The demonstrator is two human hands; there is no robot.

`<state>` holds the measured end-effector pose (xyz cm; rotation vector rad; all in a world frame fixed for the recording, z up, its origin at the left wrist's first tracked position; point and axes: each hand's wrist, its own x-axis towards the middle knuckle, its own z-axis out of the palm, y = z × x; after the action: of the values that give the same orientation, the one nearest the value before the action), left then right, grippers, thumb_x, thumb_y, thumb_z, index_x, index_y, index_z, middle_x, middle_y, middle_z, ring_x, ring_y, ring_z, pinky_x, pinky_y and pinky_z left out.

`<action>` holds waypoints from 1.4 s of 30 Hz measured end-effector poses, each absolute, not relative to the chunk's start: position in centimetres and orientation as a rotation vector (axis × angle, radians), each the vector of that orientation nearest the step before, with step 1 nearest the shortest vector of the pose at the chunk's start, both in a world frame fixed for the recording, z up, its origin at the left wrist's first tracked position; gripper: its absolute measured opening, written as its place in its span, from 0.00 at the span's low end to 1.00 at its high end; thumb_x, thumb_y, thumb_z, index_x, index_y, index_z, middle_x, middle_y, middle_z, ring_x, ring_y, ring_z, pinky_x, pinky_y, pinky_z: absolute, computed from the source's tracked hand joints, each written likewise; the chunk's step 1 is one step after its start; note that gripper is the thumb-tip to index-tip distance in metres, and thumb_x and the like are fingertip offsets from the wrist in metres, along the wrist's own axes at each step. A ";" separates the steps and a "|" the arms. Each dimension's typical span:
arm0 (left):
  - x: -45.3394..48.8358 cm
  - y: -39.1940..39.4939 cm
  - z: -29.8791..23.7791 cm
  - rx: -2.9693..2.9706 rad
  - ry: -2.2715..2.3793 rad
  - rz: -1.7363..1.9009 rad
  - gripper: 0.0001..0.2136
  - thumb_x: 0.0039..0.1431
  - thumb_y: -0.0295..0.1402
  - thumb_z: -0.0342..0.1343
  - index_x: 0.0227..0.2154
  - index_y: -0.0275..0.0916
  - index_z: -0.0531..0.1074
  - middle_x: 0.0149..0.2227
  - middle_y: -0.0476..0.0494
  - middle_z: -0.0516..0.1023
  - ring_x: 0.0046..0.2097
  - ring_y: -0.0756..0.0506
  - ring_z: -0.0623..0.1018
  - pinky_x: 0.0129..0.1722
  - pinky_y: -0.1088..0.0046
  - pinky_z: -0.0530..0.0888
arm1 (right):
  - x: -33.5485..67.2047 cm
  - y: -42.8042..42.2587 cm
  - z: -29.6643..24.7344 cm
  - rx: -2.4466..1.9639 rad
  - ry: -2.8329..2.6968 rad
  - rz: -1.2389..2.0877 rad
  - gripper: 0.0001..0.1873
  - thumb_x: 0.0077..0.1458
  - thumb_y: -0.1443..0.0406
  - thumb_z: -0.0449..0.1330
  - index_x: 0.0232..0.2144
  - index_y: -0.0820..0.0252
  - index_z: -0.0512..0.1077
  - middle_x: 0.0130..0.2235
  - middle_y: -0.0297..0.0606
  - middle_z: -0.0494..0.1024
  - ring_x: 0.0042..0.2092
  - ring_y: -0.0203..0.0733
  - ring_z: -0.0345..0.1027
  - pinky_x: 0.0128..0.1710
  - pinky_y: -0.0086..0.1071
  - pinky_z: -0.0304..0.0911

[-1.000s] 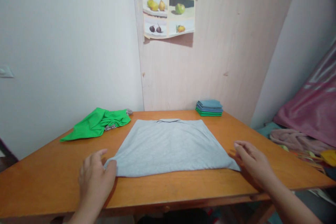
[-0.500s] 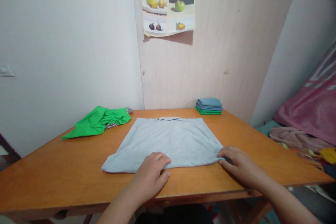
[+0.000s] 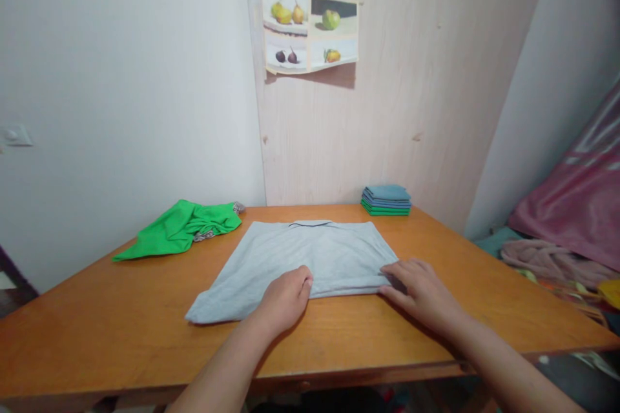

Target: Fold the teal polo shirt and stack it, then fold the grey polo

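Pressing down on the grey polo shirt (image 3: pixel 310 258), flat mid-desk (image 3: pixel 121 335), collar away: left hand (image 3: pixel 285 297) rests loosely curled on the near hem's middle, right hand (image 3: pixel 416 281) grasps the near right corner, folded slightly inward

From my feed it's a small room: orange wooden table (image 3: pixel 97 329) pushed into a corner, white wall (image 3: pixel 121 77) left, pale wood panel (image 3: pixel 411 77) far side with a fruit poster (image 3: pixel 310 35) taped up.
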<state>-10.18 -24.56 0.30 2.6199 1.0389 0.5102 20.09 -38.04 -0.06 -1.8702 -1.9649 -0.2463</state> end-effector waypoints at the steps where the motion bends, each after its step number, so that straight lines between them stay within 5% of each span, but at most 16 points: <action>1: -10.2 -24.6 0.3 2.619 1.048 0.509 0.12 0.69 0.36 0.41 0.37 0.41 0.70 0.36 0.42 0.77 0.37 0.43 0.76 0.36 0.71 0.65 | 20.0 -38.1 -0.2 -1.840 -1.993 -0.209 0.20 0.58 0.54 0.59 0.51 0.51 0.72 0.49 0.42 0.79 0.50 0.52 0.70 0.57 0.48 0.56; 6: -10.3 -25.3 0.4 2.630 1.017 0.543 0.13 0.65 0.45 0.49 0.43 0.42 0.70 0.43 0.41 0.78 0.43 0.41 0.76 0.39 0.68 0.66 | 20.9 -38.4 -0.9 -1.874 -1.877 -0.122 0.17 0.59 0.59 0.55 0.48 0.55 0.73 0.45 0.43 0.80 0.48 0.51 0.71 0.51 0.43 0.63; 9: -10.0 -26.2 0.5 2.733 0.992 0.580 0.27 0.54 0.52 0.61 0.51 0.42 0.68 0.46 0.39 0.77 0.47 0.36 0.74 0.43 0.63 0.66 | 21.3 -38.5 -0.6 -1.839 -1.888 -0.051 0.15 0.63 0.57 0.50 0.40 0.55 0.75 0.41 0.42 0.80 0.45 0.50 0.72 0.49 0.42 0.64; 12: -9.3 -27.1 0.8 2.899 0.953 0.603 0.22 0.58 0.42 0.60 0.53 0.42 0.66 0.48 0.39 0.75 0.49 0.35 0.73 0.46 0.60 0.64 | 21.3 -38.9 0.1 -1.795 -1.862 0.001 0.19 0.65 0.55 0.47 0.38 0.54 0.76 0.40 0.42 0.81 0.44 0.49 0.73 0.48 0.41 0.65; 17: -8.8 -28.0 1.5 3.094 0.936 0.526 0.12 0.60 0.24 0.48 0.44 0.41 0.68 0.43 0.40 0.74 0.45 0.38 0.72 0.43 0.61 0.65 | 21.5 -40.0 0.1 -1.814 -1.850 0.041 0.15 0.61 0.57 0.52 0.42 0.53 0.76 0.43 0.40 0.81 0.45 0.49 0.73 0.49 0.41 0.66; 22: -9.9 -28.4 1.2 3.075 0.935 0.490 0.10 0.60 0.23 0.47 0.40 0.42 0.69 0.40 0.42 0.74 0.43 0.40 0.72 0.42 0.62 0.66 | 22.7 -41.4 -1.0 -1.836 -1.881 -0.012 0.16 0.55 0.66 0.52 0.43 0.55 0.76 0.46 0.41 0.79 0.48 0.47 0.72 0.53 0.41 0.64; 29: -12.0 -30.3 1.4 2.815 0.696 0.470 0.05 0.63 0.29 0.51 0.34 0.44 0.72 0.35 0.48 0.76 0.39 0.45 0.73 0.39 0.69 0.66 | 24.4 -43.8 0.8 -1.857 -1.939 0.277 0.13 0.58 0.60 0.53 0.32 0.54 0.77 0.37 0.38 0.81 0.41 0.47 0.74 0.45 0.38 0.68; 32: -12.2 -30.7 1.7 2.679 0.713 0.536 0.06 0.63 0.31 0.52 0.35 0.43 0.74 0.34 0.49 0.76 0.38 0.46 0.74 0.39 0.71 0.67 | 24.6 -43.6 2.1 -1.945 -1.819 0.271 0.19 0.61 0.51 0.52 0.36 0.54 0.78 0.39 0.39 0.82 0.42 0.49 0.75 0.44 0.39 0.69; 36: -12.1 -30.8 1.3 2.612 0.756 0.645 0.06 0.62 0.31 0.53 0.36 0.42 0.75 0.36 0.46 0.77 0.42 0.44 0.74 0.42 0.71 0.68 | 23.4 -41.0 1.3 -1.920 -1.691 0.086 0.27 0.63 0.45 0.49 0.47 0.55 0.77 0.51 0.42 0.79 0.53 0.53 0.72 0.56 0.44 0.65; 42: -14.3 -30.0 0.4 2.474 0.797 0.825 0.06 0.62 0.29 0.54 0.36 0.41 0.75 0.37 0.47 0.77 0.43 0.46 0.75 0.44 0.72 0.69 | 20.9 -37.7 -3.9 -1.928 -1.901 0.015 0.38 0.60 0.43 0.49 0.62 0.59 0.67 0.66 0.43 0.61 0.67 0.55 0.54 0.67 0.50 0.51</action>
<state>-14.26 -29.97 0.41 2.4739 0.7972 0.8255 20.91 -37.75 -3.94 -1.9282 -1.9006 0.0150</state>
